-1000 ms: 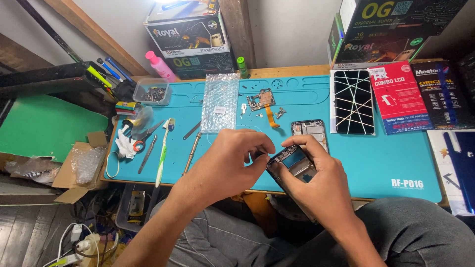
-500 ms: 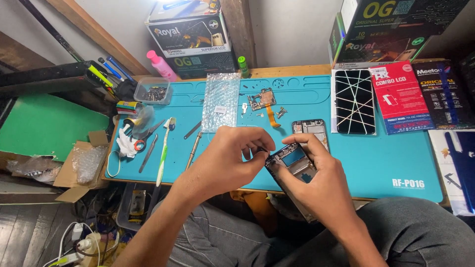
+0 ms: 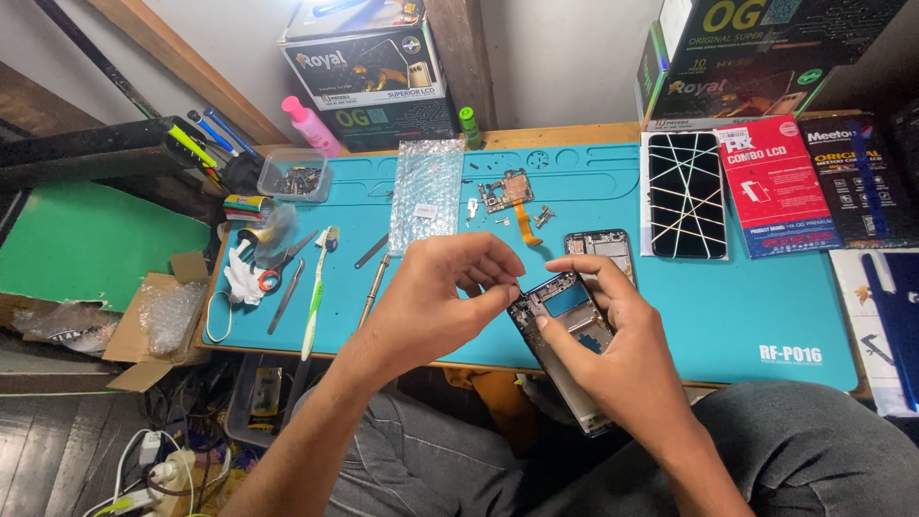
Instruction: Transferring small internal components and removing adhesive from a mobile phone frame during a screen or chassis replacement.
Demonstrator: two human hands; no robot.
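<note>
My right hand [image 3: 627, 349] grips an opened phone frame [image 3: 567, 321], held tilted over the near edge of the teal work mat [image 3: 766, 306]. Its thumb lies across the frame's inside. My left hand [image 3: 445, 297] is at the frame's upper left corner, fingertips pinched together there; whether they hold a small part I cannot tell. Just behind the frame, a second phone body [image 3: 601, 247] lies flat on the mat. A small circuit board with an orange flex cable [image 3: 512, 196] and loose screws lie farther back.
A bubble-wrap bag [image 3: 426, 191], toothbrush [image 3: 316, 287], tweezers [image 3: 285, 297], scissors [image 3: 273, 268] and a clear screw tub [image 3: 295, 175] sit left. A screen with crossed tape [image 3: 683, 194] and boxed parts [image 3: 775, 187] lie right. Cardboard boxes [image 3: 369, 72] stand at the back.
My left hand's fingertips have closed in on the top left corner of the phone frame. The right hand keeps the frame nearly still.
</note>
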